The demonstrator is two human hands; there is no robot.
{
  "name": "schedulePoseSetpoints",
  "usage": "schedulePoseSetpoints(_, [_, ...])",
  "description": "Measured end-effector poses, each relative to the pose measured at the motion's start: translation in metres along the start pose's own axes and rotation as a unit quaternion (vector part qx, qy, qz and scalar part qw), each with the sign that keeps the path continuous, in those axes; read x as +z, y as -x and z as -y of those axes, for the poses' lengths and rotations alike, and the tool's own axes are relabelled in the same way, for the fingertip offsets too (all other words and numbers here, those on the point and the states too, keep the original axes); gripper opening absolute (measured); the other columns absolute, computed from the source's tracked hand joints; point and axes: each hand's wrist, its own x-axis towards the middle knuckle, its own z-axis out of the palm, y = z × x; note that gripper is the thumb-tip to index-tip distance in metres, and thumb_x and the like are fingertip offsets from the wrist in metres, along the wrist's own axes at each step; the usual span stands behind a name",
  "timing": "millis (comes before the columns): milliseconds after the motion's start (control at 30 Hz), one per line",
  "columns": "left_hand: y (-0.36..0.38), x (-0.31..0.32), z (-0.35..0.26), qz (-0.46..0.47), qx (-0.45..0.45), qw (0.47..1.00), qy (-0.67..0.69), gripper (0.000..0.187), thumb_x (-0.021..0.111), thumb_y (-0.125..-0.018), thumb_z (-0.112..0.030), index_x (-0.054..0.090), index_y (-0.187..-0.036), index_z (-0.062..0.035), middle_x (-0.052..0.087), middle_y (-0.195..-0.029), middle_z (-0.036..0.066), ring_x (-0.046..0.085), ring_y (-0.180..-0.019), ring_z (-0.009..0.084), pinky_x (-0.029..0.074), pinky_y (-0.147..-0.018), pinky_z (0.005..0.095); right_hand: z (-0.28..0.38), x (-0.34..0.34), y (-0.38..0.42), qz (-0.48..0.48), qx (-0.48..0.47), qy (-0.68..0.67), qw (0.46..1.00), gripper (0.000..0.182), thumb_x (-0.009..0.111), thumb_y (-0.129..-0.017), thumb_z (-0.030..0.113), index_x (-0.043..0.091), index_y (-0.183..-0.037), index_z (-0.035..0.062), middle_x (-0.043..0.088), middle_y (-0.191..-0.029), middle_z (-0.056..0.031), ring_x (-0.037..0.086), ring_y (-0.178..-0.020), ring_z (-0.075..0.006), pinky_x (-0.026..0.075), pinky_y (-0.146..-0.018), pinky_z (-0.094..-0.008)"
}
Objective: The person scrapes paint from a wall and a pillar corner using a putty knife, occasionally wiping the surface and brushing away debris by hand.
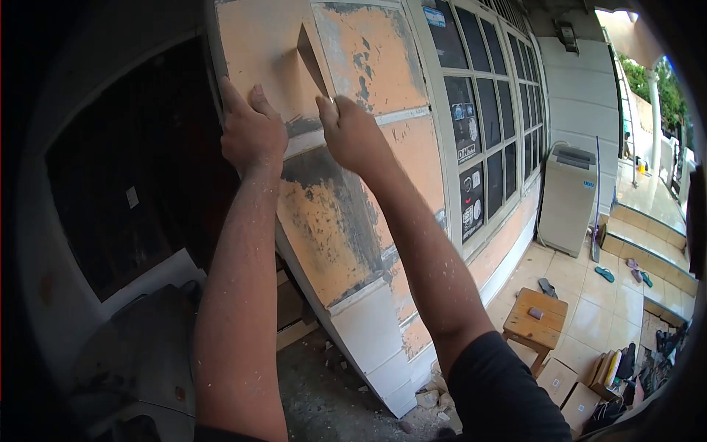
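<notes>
My right hand (350, 132) is closed around the handle of a paint scraper (312, 62), whose thin blade points up and to the left against the orange-painted pillar (258, 33). My left hand (254, 131) rests at the pillar's left edge, thumb and forefinger apart, with nothing in it. Below both hands, the orange paint (313, 228) is patchy and grey shows through. White paint covers the pillar's lower part (364, 328). The scraper's handle is mostly hidden inside my fist.
A barred window (482, 110) lies right of the pillar, with a washing machine (568, 199) beyond it. A wooden stool (534, 320) bears a small block (535, 313). Cardboard boxes (557, 379), sandals (604, 274) and tiled steps (641, 228) are at right. Rubble (434, 400) lies at the pillar's foot.
</notes>
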Motion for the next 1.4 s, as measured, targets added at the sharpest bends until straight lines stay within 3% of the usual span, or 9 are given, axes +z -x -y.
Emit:
schedulePoseSetpoints(133, [-0.004,0.000,0.004,-0.008,0.010,1.000,-0.006,0.060,0.037,-0.112,-0.043,0.026,-0.162,-0.0102,0.061,-0.144,0.020,0.071,-0.116,0.0387,0.060,-0.095,0.0518,0.018,0.009,-0.052,-0.017,-0.017,-0.063,0.998,0.059,0.045,-0.111,0.046,0.062,-0.097,-0.0083,0.066,-0.088,-0.0367,0.066,-0.090,-0.0549,0.052,-0.083,-0.0540])
schedulePoseSetpoints(333, [-0.002,0.002,0.007,-0.011,0.016,1.000,0.017,0.059,0.039,-0.112,-0.041,0.027,-0.161,-0.0102,0.060,-0.146,0.019,0.070,-0.118,0.0395,0.059,-0.096,0.0529,-0.029,0.015,0.076,0.010,0.035,0.006,0.999,0.045,0.049,-0.110,0.039,0.061,-0.105,-0.0042,0.068,-0.084,-0.0347,0.067,-0.088,-0.0556,0.051,-0.079,-0.0616])
schedulePoseSetpoints(433, [-0.004,0.005,0.009,-0.031,0.021,0.999,0.008,0.059,0.038,-0.112,-0.042,0.028,-0.161,-0.0089,0.060,-0.145,0.019,0.070,-0.118,0.0399,0.059,-0.096,0.0531,-0.021,0.003,0.073,0.044,0.057,-0.040,0.997,0.045,0.049,-0.110,0.039,0.061,-0.106,-0.0044,0.069,-0.086,-0.0346,0.068,-0.089,-0.0555,0.051,-0.080,-0.0606])
schedulePoseSetpoints(633, [-0.004,0.003,0.005,-0.026,0.018,0.999,0.033,0.060,0.037,-0.112,-0.042,0.028,-0.160,-0.0069,0.061,-0.144,0.020,0.069,-0.119,0.0395,0.058,-0.096,0.0535,0.017,-0.001,-0.028,0.000,-0.038,0.011,0.999,0.052,0.050,-0.109,0.043,0.065,-0.105,-0.0070,0.069,-0.095,-0.0383,0.067,-0.099,-0.0563,0.053,-0.088,-0.0570])
schedulePoseSetpoints(867, [-0.007,0.013,0.014,-0.059,0.051,0.997,0.019,0.060,0.041,-0.112,-0.038,0.030,-0.158,-0.0017,0.059,-0.146,0.021,0.071,-0.115,0.0383,0.060,-0.093,0.0504,-0.020,0.011,0.079,0.054,0.029,-0.004,0.998,0.046,0.048,-0.111,0.039,0.060,-0.102,-0.0039,0.068,-0.089,-0.0370,0.065,-0.092,-0.0584,0.052,-0.081,-0.0607])
schedulePoseSetpoints(1100, [-0.005,0.011,0.011,-0.050,0.051,0.997,-0.008,0.056,0.044,-0.111,-0.033,0.035,-0.155,0.0012,0.068,-0.134,0.022,0.071,-0.115,0.0384,0.054,-0.102,0.0512,0.026,-0.005,-0.027,0.017,0.000,-0.017,1.000,0.046,0.047,-0.111,0.039,0.063,-0.107,-0.0040,0.069,-0.091,-0.0367,0.067,-0.095,-0.0574,0.054,-0.083,-0.0590])
schedulePoseSetpoints(1200, [-0.006,0.016,0.016,-0.079,0.069,0.994,-0.015,0.055,0.044,-0.111,-0.033,0.036,-0.155,0.0007,0.068,-0.134,0.022,0.072,-0.114,0.0384,0.057,-0.098,0.0512,-0.005,0.000,0.031,0.049,0.036,0.022,0.998,0.044,0.047,-0.111,0.040,0.061,-0.118,-0.0017,0.070,-0.092,-0.0364,0.067,-0.094,-0.0571,0.054,-0.082,-0.0596])
schedulePoseSetpoints(1267, [-0.004,0.012,0.014,-0.077,0.064,0.995,0.007,0.055,0.043,-0.112,-0.034,0.036,-0.155,0.0000,0.067,-0.135,0.022,0.072,-0.112,0.0381,0.060,-0.092,0.0516,-0.042,0.008,0.081,0.042,0.051,-0.023,0.998,0.037,0.049,-0.111,0.036,0.058,-0.111,0.0005,0.069,-0.085,-0.0351,0.068,-0.086,-0.0565,0.053,-0.075,-0.0610])
schedulePoseSetpoints(1400, [-0.003,0.013,0.013,-0.071,0.042,0.996,-0.015,0.055,0.042,-0.112,-0.037,0.036,-0.155,-0.0023,0.067,-0.135,0.022,0.073,-0.111,0.0380,0.062,-0.088,0.0507,-0.041,0.009,0.077,0.050,0.053,0.016,0.997,0.040,0.049,-0.111,0.038,0.057,-0.113,-0.0010,0.070,-0.086,-0.0342,0.068,-0.086,-0.0558,0.053,-0.077,-0.0614])
